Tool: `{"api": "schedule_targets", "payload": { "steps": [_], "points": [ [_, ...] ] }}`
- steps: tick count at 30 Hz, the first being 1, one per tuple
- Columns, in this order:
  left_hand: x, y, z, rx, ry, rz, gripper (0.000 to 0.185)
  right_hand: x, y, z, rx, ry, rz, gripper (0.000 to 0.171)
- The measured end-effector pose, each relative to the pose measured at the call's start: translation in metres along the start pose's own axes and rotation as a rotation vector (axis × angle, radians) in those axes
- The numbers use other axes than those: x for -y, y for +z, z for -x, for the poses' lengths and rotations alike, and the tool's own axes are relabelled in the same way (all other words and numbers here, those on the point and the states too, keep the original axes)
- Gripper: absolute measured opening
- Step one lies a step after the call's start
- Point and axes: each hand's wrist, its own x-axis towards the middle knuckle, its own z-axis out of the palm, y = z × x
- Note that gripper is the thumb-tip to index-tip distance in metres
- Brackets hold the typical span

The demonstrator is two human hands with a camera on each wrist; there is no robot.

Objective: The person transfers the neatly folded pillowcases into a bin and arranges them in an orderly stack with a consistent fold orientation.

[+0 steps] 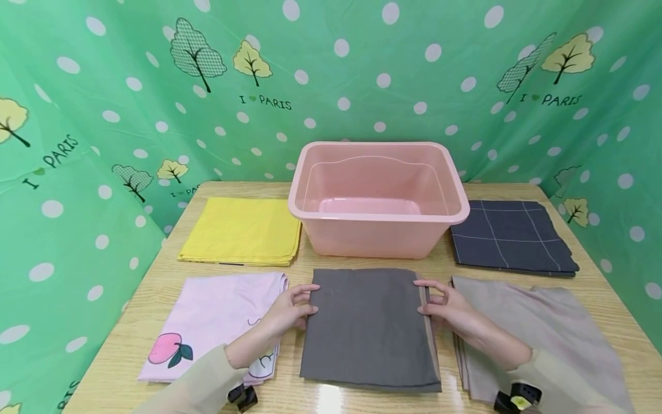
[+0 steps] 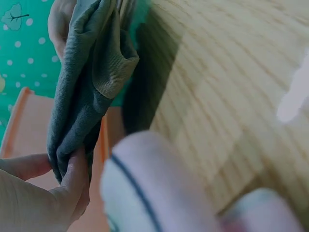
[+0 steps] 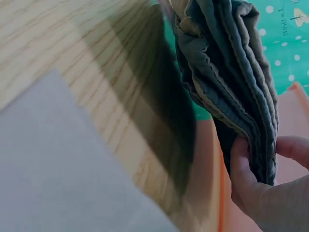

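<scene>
Between my hands is a folded dark grey cloth (image 1: 369,330), a flat, roughly square bundle. My left hand (image 1: 285,310) pinches its left edge between thumb and fingers, and my right hand (image 1: 449,307) does the same at the right edge. Both wrist views show the cloth (image 2: 79,106) raised off the table, with a shadow beneath it. In the right wrist view, the cloth (image 3: 236,92) shows several stacked layers along its side. Behind it stands a pink plastic bin (image 1: 369,238), its visible floor bare.
A folded yellow cloth (image 1: 243,230) lies left of the bin, a navy checked cloth (image 1: 512,236) right of it. Nearer are a pink cloth with a fruit print (image 1: 217,316) at left and a taupe cloth (image 1: 548,328) at right. A green polka-dot curtain (image 1: 362,69) hangs behind the table.
</scene>
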Motion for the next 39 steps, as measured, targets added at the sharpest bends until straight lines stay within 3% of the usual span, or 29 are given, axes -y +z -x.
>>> {"api": "schedule_targets", "payload": {
  "steps": [7,12,19,26,39],
  "points": [
    [-0.010,0.000,0.005,-0.003,0.036,0.018,0.047,0.006,-0.002,0.004,-0.038,-0.051,-0.011,0.055],
    [-0.018,0.000,0.007,0.010,0.053,0.042,0.048,0.014,-0.004,0.008,-0.066,-0.045,0.001,0.056],
    [-0.029,-0.003,0.014,0.035,0.129,0.059,0.047,0.024,-0.004,0.012,-0.081,-0.012,-0.049,0.056],
    [-0.039,-0.002,0.013,0.004,0.101,0.056,0.050,0.030,-0.005,0.017,-0.094,-0.051,-0.095,0.044],
    [-0.053,-0.001,0.020,-0.075,0.119,0.074,0.049,0.045,-0.004,0.022,-0.106,-0.116,-0.082,0.045]
  ]
}}
